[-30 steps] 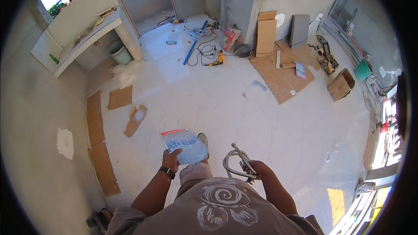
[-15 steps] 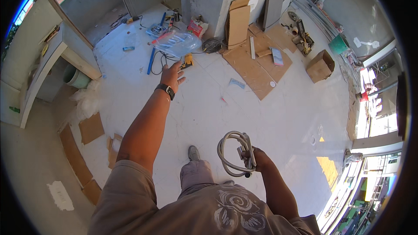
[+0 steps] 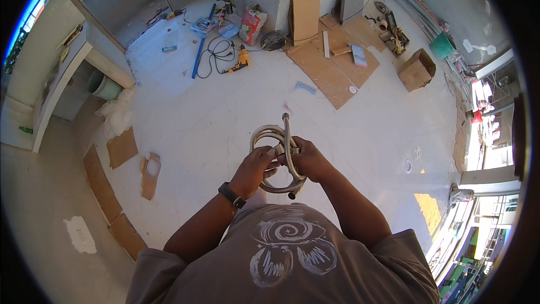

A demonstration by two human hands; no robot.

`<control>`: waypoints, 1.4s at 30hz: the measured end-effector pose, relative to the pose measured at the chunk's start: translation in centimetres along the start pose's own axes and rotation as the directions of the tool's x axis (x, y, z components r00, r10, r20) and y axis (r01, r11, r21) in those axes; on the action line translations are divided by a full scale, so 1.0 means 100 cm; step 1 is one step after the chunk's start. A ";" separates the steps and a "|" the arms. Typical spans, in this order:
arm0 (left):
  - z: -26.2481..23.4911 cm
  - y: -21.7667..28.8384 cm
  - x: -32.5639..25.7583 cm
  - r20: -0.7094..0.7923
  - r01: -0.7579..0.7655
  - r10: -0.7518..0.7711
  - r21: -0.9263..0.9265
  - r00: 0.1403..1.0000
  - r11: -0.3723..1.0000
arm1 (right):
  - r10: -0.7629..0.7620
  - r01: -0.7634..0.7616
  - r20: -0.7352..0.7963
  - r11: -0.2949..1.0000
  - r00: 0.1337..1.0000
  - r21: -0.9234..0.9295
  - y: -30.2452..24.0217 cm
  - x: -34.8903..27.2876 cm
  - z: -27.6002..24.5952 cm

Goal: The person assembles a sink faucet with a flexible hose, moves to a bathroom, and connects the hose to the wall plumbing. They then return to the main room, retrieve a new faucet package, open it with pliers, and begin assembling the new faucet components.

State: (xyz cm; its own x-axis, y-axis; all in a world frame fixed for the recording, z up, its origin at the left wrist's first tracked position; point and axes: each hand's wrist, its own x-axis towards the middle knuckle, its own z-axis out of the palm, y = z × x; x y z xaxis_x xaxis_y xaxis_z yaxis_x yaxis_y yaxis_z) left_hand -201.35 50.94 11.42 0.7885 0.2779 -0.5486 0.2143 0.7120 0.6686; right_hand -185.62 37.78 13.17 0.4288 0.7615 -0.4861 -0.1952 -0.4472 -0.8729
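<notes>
A coiled flexible metal shower hose [image 3: 292, 170] is held in front of my body, over the pale floor. My right hand [image 3: 308, 160] is closed round the coil's right side. From the left, my left hand [image 3: 254, 169], with a black watch on its wrist, has its fingers curled at the coil's inner edge. A metal fitting [image 3: 279, 149] shows between the two hands; its shape is partly hidden by the fingers. One hose end points up and away, and another dark end hangs at the bottom of the coil.
Ahead lie a yellow power tool [image 3: 241, 61] with a black cord, a blue bar [image 3: 198, 59] and a red-and-white sack [image 3: 252, 25]. Flattened cardboard [image 3: 315, 73] and an open carton [image 3: 415, 72] are at the right. A bucket [image 3: 104, 85] stands at the left.
My left hand has come back from its reach ahead to the hose, which my right hand has raised toward the middle. The large clear plastic bag near the power tool no longer shows.
</notes>
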 end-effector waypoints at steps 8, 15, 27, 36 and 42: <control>0.018 -0.147 -0.107 -0.124 -0.192 0.147 -0.589 0.981 0.785 | -0.064 0.123 0.256 0.967 0.965 -0.224 0.055 -0.112 0.053; -0.005 -0.237 -0.228 -0.193 -0.209 0.108 -0.642 0.975 0.738 | 0.033 0.067 0.397 0.970 0.917 -0.235 0.097 -0.203 0.102; -0.114 -0.464 -0.508 -0.524 -0.378 0.039 -0.558 0.851 0.739 | 0.217 -0.167 0.413 0.974 0.884 -0.155 0.302 -0.372 0.257; -0.249 -0.763 -0.734 -0.756 -0.175 -0.310 -0.485 0.577 0.857 | 0.413 -0.303 0.401 0.901 0.817 -0.310 0.502 -0.541 0.425; -0.322 -0.892 -0.806 -0.811 0.027 -0.391 -0.423 0.434 0.906 | 0.443 -0.243 0.488 0.875 0.752 -0.419 0.559 -0.606 0.509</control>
State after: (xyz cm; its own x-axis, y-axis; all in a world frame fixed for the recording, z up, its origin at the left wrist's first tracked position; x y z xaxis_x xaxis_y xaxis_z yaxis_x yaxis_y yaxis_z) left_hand -302.60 -14.21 -20.17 -0.2090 0.3653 -0.9071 -0.0283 0.9250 0.3790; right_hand -267.36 -9.49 -8.40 -0.1947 0.6034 -0.7733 0.0948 -0.7731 -0.6272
